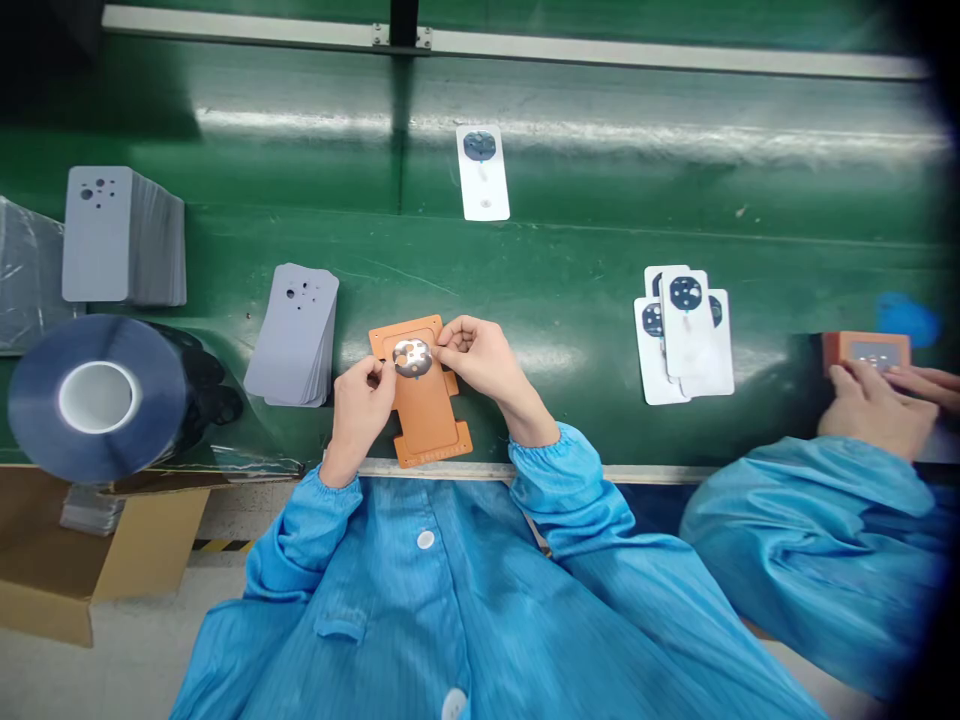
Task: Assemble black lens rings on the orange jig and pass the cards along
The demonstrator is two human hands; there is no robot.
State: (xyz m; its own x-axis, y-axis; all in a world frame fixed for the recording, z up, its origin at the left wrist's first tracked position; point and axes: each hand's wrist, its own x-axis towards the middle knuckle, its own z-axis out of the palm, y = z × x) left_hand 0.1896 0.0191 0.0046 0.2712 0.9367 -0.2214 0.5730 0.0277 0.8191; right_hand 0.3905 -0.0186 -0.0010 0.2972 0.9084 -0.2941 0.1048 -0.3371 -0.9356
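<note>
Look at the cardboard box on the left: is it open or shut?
Open. The cardboard box has a flap folded outward, and you can see pale, flat pieces inside.

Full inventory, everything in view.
Fixture: 1, orange, near centre
Round patch: 1, dark and silver, on fixture
Single panel: 1, white, far centre
Panel pile: 4 visible, white, right
Panel stacks: 2, grey, left
Film roll: 1, bluish, left
Plastic bag: 1, clear, left
Box: 1, brown, below left
Bench: 1, green, centre
Rail: 1, pale, far side
Post: 1, black, top
Second fixture: 1, orange, right
Blurred item: 1, blue, right
Co-worker's hands: 2, blue sleeve, right
Jacket: 1, blue, below
Left hand: 1, blue cuff, at patch
Right hand: 1, blue cuff, at patch
</note>
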